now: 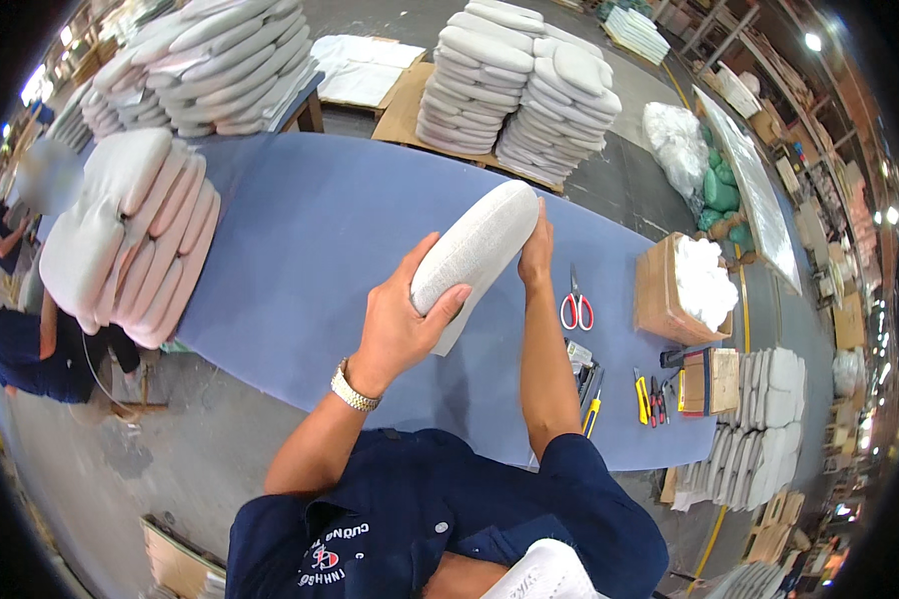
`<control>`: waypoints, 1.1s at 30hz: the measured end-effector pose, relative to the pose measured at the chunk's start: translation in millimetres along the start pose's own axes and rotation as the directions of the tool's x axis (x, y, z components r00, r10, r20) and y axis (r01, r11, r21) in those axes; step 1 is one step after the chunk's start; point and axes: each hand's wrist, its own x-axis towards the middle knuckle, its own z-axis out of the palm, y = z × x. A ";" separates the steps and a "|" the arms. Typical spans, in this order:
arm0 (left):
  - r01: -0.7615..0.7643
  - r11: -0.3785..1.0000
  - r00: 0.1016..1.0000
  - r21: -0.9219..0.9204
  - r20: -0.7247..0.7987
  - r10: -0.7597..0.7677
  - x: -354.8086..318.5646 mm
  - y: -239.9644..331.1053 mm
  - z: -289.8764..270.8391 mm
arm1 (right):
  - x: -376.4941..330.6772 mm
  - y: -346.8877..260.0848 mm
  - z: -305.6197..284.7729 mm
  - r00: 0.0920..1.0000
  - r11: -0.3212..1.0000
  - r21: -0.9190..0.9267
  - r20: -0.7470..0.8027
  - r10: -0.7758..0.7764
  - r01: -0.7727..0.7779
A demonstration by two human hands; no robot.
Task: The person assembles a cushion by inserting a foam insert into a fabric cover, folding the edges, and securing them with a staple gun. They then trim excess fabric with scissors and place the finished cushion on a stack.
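A light grey fabric-covered seat cushion (pixel 481 240) is held up on edge above the blue-topped worktable (pixel 300 260). My left hand (pixel 400 314) grips its near left end, thumb on one face and fingers around the other. On the far right side, my right hand (pixel 537 245) presses against the cushion; most of its fingers are hidden behind it. A strip of its lower face shows under the rounded edge. Scissors with red and white handles (pixel 576 309) lie on the table to the right of my right forearm.
Stacked grey cushions stand at the table's left end (pixel 135 235) and beyond its far edge (pixel 514 85). To the right are a cardboard box of white stuffing (pixel 659 295), a yellow cutter (pixel 642 394), pliers (pixel 658 399) and a wooden block (pixel 709 381). Another person (pixel 35 349) is at far left.
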 end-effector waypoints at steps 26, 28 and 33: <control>-0.019 0.989 0.978 -0.147 0.204 0.049 4.8 -94.4 49.0 | 18.0 -121.0 35.7 0.713 0.675 -0.246 0.121 -0.691 0.696; 0.010 0.984 0.983 -0.175 0.184 0.023 6.3 -85.8 50.1 | 13.0 -116.0 30.9 0.698 0.652 -0.287 0.094 -0.710 0.701; 0.055 0.998 0.975 0.009 0.216 -0.056 -6.5 -71.7 48.4 | -2.1 -124.6 14.8 0.701 0.669 -0.222 0.118 -0.704 0.709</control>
